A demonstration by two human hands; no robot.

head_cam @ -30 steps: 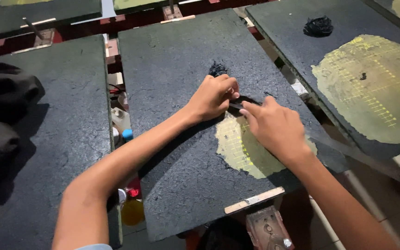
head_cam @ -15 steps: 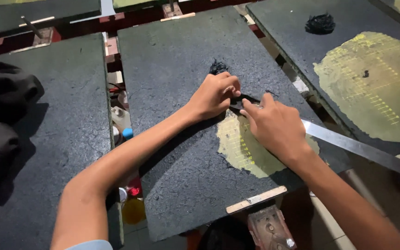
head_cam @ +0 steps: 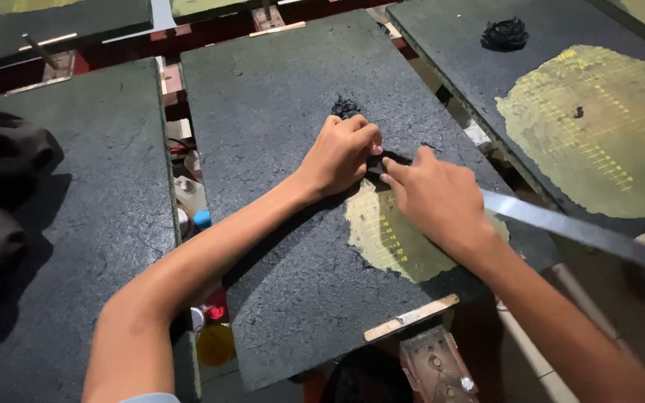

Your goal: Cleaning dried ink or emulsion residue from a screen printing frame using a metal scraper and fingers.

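Dark, rough, granular board (head_cam: 278, 246) on red frame, dim room. Left hand (head_cam: 341, 153) and right hand (head_cam: 434, 198) closed, pinching black flexible scrap (head_cam: 382, 163) at board centre, above yellow patch (head_cam: 386, 239). Thin metal strip (head_cam: 569, 227) right.

Two bare hands work at the middle board: the left hand (head_cam: 341, 153) and the right hand (head_cam: 436, 200). Five dark flat boards show: the middle board (head_cam: 278, 186), the left board (head_cam: 76, 216), the right board (head_cam: 487, 67), and two at the top edge, the far left board (head_cam: 61, 19) and the far middle board (head_cam: 210, 6). Two yellowish scraped patches show, the small patch (head_cam: 386, 242) and the large patch (head_cam: 599, 127), along with two black clumps, the near clump (head_cam: 346, 108) and the far clump (head_cam: 505, 33), one long metal blade (head_cam: 576, 230) and one wooden stick (head_cam: 410, 318).
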